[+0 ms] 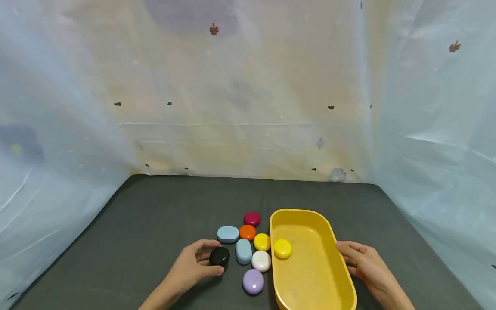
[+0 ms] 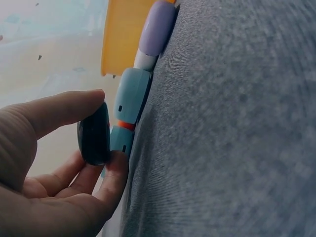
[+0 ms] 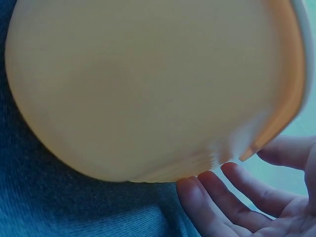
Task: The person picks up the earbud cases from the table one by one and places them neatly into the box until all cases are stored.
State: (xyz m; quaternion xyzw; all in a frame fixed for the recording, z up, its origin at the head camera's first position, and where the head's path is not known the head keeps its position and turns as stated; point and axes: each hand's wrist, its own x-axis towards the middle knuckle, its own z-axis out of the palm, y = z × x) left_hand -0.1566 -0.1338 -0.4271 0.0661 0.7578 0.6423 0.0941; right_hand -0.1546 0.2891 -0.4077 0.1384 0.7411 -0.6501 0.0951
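My left hand (image 1: 193, 263) pinches a black, round, pebble-like piece (image 1: 219, 256) between thumb and fingers; in the left wrist view the black piece (image 2: 94, 137) stands on edge in the grip. Just right of it lie a light blue oval piece (image 1: 243, 251), another light blue oval piece (image 1: 227, 234), an orange piece (image 1: 247, 232) and a white piece (image 1: 261, 261). My right hand (image 1: 366, 268) holds the right side of a yellow tray (image 1: 310, 275), its thumb at the rim and its fingers against the outer wall. Inside sits one yellow round piece (image 1: 282, 249).
A second yellow piece (image 1: 261, 242) lies close against the tray's left wall. A dark red piece (image 1: 252, 218) is farthest back, a lilac piece (image 1: 253, 282) nearest the front. Patterned sheeting (image 1: 248, 86) walls in the grey cloth surface (image 1: 174, 206) at the back and sides.
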